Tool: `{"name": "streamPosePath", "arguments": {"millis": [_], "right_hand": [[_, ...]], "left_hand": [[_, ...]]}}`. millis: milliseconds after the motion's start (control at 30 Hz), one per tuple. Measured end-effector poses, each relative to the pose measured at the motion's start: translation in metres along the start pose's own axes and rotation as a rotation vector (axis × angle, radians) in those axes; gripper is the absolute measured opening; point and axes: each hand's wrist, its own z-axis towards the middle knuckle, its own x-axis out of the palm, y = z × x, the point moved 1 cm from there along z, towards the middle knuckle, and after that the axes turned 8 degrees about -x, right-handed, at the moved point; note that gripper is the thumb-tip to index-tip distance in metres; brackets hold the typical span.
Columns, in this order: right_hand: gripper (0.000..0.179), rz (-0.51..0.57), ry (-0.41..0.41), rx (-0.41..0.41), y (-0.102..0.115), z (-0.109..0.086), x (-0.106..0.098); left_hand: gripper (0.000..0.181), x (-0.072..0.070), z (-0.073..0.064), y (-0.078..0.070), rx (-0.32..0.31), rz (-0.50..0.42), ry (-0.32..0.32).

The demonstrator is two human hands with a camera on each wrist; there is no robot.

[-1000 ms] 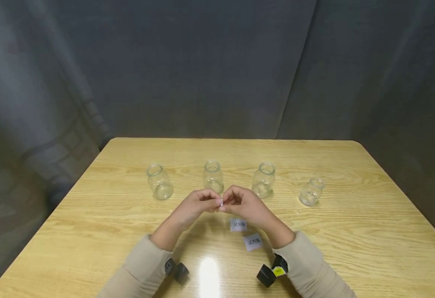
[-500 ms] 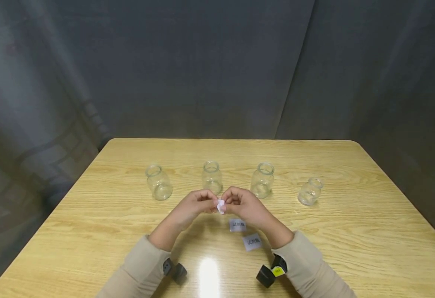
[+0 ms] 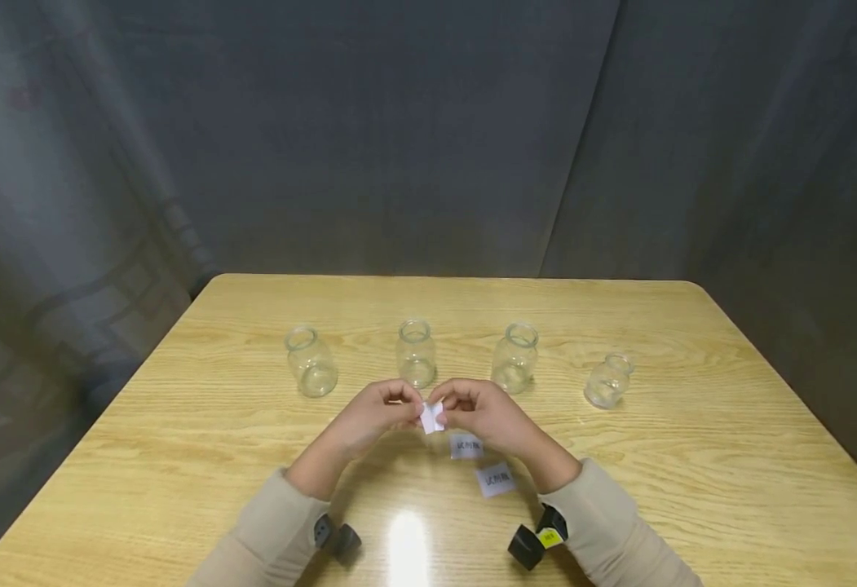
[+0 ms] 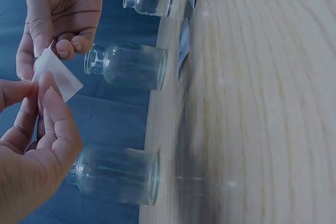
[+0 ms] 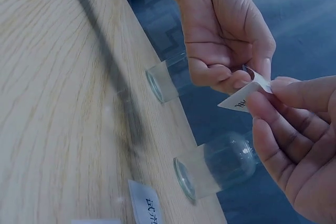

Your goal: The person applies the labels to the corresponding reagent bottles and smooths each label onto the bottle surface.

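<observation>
Your left hand (image 3: 371, 416) and right hand (image 3: 485, 412) pinch one white label (image 3: 429, 421). Two lettered labels (image 3: 496, 480) lie on the bench (image 3: 178, 456).

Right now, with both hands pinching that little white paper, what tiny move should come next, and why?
Perhaps the right hand should gently ease the curled flap of the handwritten paper label further up while the left hand steadies it. Both hands pinch the label, which looks bent, and the flap curls up between them. Whether it is backing, I can't tell.
</observation>
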Motion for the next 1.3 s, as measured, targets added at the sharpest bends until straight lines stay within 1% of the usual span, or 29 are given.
{"name": "streamPosePath", "arguments": {"millis": [167,333,433,600,733,867,967,1100,1300], "right_hand": [[0.017,-0.046,0.002,0.001,-0.002,0.000,0.000],[0.017,-0.014,0.012,0.007,-0.002,-0.001,0.000],[0.016,0.000,0.025,-0.015,-0.003,-0.001,0.000],[0.012,-0.082,0.003,-0.041,-0.005,-0.001,0.000],[0.009,-0.138,-0.026,-0.035,-0.006,-0.003,0.000],[0.007,-0.157,-0.046,-0.043,-0.009,-0.002,0.000],[0.005,-0.137,-0.054,-0.056,-0.011,-0.001,0.001],[0.005,-0.096,-0.059,-0.059,-0.013,0.000,0.002],[0.006,-0.111,-0.065,-0.048,-0.013,0.000,0.003]], "left_hand": [[0.014,-0.003,-0.001,0.001,-0.006,0.029,-0.021],[0.015,-0.005,-0.001,0.004,0.000,0.026,-0.044],[0.016,-0.006,-0.002,0.005,-0.004,0.024,-0.059],[0.016,-0.007,-0.004,0.007,-0.041,0.024,-0.078],[0.014,-0.008,-0.005,0.007,-0.059,0.027,-0.072],[0.016,-0.008,-0.006,0.006,-0.050,0.024,-0.051],[0.017,-0.008,-0.006,0.006,-0.050,0.022,-0.044],[0.018,-0.009,-0.007,0.007,-0.071,0.015,-0.042],[0.019,-0.011,-0.009,0.008,-0.089,0.043,-0.043]]}}
